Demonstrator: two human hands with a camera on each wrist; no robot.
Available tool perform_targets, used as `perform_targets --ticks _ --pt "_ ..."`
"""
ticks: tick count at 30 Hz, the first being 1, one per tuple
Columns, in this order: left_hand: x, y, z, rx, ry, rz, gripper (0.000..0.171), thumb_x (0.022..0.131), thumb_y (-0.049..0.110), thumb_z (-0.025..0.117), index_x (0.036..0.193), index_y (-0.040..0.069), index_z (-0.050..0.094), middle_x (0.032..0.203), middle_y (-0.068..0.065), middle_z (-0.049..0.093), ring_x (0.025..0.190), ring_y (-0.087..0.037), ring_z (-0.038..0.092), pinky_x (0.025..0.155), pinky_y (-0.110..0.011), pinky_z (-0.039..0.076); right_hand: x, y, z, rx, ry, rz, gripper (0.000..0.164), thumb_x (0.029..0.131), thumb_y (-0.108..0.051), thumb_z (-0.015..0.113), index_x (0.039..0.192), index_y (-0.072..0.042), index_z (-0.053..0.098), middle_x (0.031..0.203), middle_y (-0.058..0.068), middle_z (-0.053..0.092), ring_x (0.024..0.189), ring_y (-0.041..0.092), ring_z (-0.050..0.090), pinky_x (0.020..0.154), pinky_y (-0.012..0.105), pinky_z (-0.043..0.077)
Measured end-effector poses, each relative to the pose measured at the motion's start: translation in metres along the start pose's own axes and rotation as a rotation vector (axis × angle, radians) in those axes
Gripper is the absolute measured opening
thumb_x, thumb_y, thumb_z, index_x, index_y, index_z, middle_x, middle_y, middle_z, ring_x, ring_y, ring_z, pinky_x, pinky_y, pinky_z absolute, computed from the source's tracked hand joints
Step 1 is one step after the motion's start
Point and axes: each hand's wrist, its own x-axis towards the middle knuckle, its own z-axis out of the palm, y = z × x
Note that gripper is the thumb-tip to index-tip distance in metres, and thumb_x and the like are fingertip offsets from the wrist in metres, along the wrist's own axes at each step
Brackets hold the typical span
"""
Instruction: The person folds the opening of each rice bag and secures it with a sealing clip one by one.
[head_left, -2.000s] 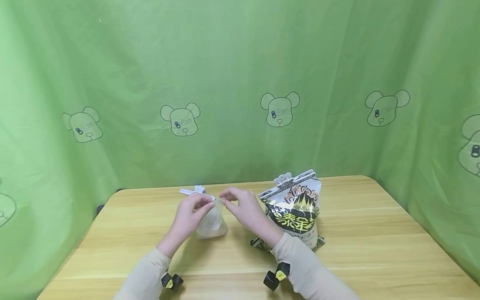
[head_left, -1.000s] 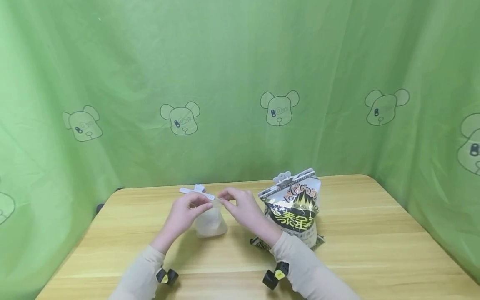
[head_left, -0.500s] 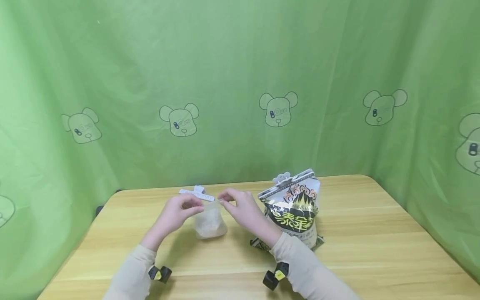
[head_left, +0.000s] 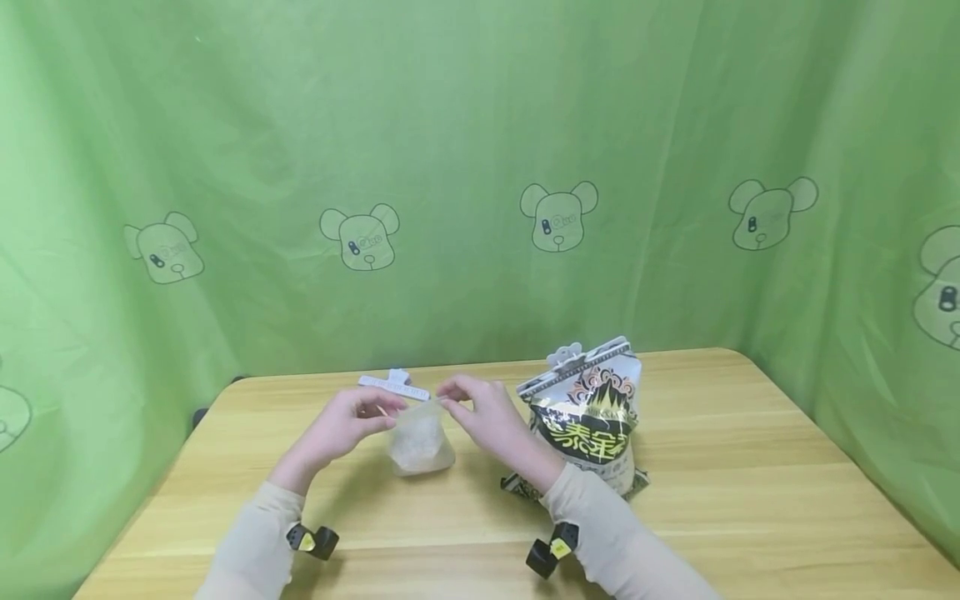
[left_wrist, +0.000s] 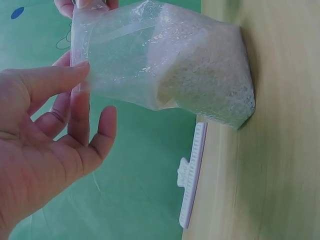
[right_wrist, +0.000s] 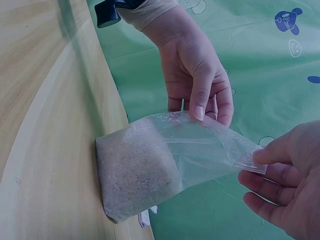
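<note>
A small clear plastic bag (head_left: 422,443) of white rice stands on the table, its lower part filled and its upper part thin and flat. At the bag's top left edge, my left hand (head_left: 347,427) pinches the plastic between thumb and fingers. The opposite top corner is pinched by my right hand (head_left: 486,417), as the right wrist view shows most plainly. Rice grains (right_wrist: 137,172) show through the film. Behind the bag lies a white sealing clip (head_left: 393,387), apart from both hands.
Right of my hands stands a large printed bag (head_left: 588,429) with a long white clip (head_left: 576,369) across its top. The wooden table (head_left: 750,475) ends at a green curtain (head_left: 450,125) behind and at the sides.
My left hand has slid left along the small bag's top edge, away from the right hand, and the top is now spread wider. The right hand has barely moved.
</note>
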Motion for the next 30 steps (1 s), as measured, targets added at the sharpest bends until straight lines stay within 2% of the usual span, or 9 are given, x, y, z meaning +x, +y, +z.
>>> perform_targets --ticks 8,14,21,30 --pt "0.000 -0.003 0.003 -0.047 -0.007 -0.024 0.023 0.081 0.012 0.063 0.104 0.011 0.063 0.095 -0.009 0.064 0.079 -0.017 0.058 0.068 -0.024 0.050 0.000 0.001 0.000 0.000 -0.007 -0.006 0.014 0.083 -0.015 0.061 0.096 -0.011 0.064 0.090 0.001 0.070 0.082 0.011 0.065 0.079 0.028 0.052" --pt "0.000 -0.003 -0.001 -0.045 -0.005 -0.032 0.023 0.079 0.023 0.066 0.102 0.017 0.063 0.091 -0.003 0.064 0.081 -0.014 0.059 0.073 -0.026 0.050 0.002 0.000 -0.001 0.001 -0.014 0.002 0.015 0.084 -0.016 0.060 0.097 -0.011 0.063 0.091 0.001 0.070 0.084 0.012 0.065 0.081 0.029 0.052" --pt "-0.003 -0.002 -0.005 -0.057 -0.034 -0.040 0.030 0.077 0.030 0.068 0.103 0.018 0.062 0.093 -0.002 0.064 0.088 -0.018 0.059 0.078 -0.028 0.050 0.001 0.003 0.001 -0.002 -0.017 -0.002 0.014 0.084 -0.016 0.060 0.097 -0.012 0.063 0.089 0.001 0.070 0.085 0.014 0.065 0.078 0.027 0.053" --pt "0.000 -0.010 -0.008 -0.112 0.048 -0.104 0.034 0.078 0.037 0.066 0.105 0.016 0.062 0.105 -0.011 0.064 0.097 -0.020 0.057 0.085 -0.034 0.046 0.001 0.003 0.001 -0.006 -0.012 0.003 0.014 0.084 -0.016 0.061 0.097 -0.012 0.064 0.089 0.001 0.070 0.085 0.013 0.065 0.078 0.027 0.053"
